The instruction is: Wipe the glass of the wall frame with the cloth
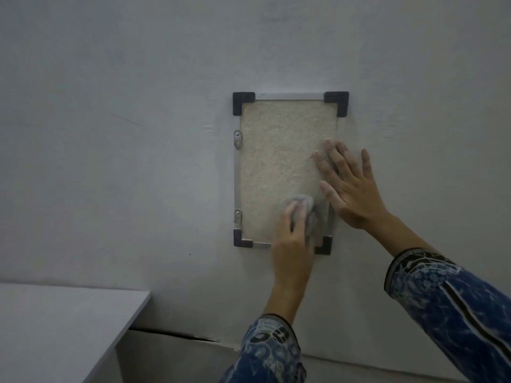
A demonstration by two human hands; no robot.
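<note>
A rectangular wall frame (237, 172) hangs on the pale wall, with a thin metal edge, black corner pieces and a beige speckled panel behind its glass (276, 150). My left hand (293, 244) presses a bunched grey cloth (387, 208) against the lower right part of the glass. My right hand (349, 186) lies flat with fingers spread over the frame's right edge, half on the glass and half on the wall. The cloth and my left hand hide part of the bottom edge.
A white tabletop (63, 324) juts out at the lower left, below the frame. Two small metal brackets (237, 139) sit on the frame's left edge. The wall (110, 134) around the frame is bare.
</note>
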